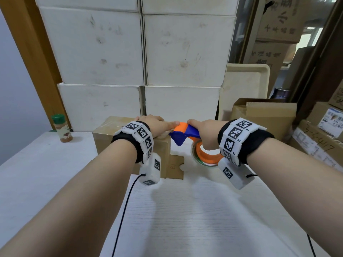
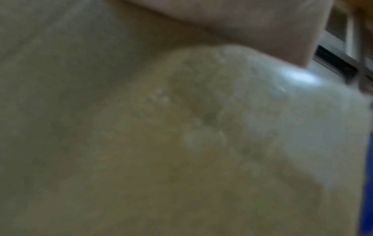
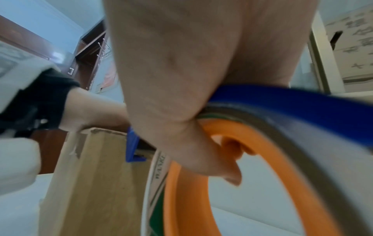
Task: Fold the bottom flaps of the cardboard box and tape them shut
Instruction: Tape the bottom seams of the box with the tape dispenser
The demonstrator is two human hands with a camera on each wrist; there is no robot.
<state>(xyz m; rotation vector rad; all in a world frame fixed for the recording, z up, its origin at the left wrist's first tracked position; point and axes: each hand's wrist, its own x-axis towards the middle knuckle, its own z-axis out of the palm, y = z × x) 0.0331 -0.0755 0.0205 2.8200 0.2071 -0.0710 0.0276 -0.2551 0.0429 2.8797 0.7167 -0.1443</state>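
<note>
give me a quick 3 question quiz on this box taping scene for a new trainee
1. True or false: the right hand grips the tape dispenser.
2. Where does the left hand rest?
A. flat on the table
B. on top of the cardboard box
C. round the spice jar
3. Fill in: the dispenser's front end sits at the box's ____ edge, on the person's right.

Key
1. True: its fingers curl through the orange ring that carries the tape roll.
2. B: it presses down on the box top, fingers stretched toward the dispenser.
3. Top.
</note>
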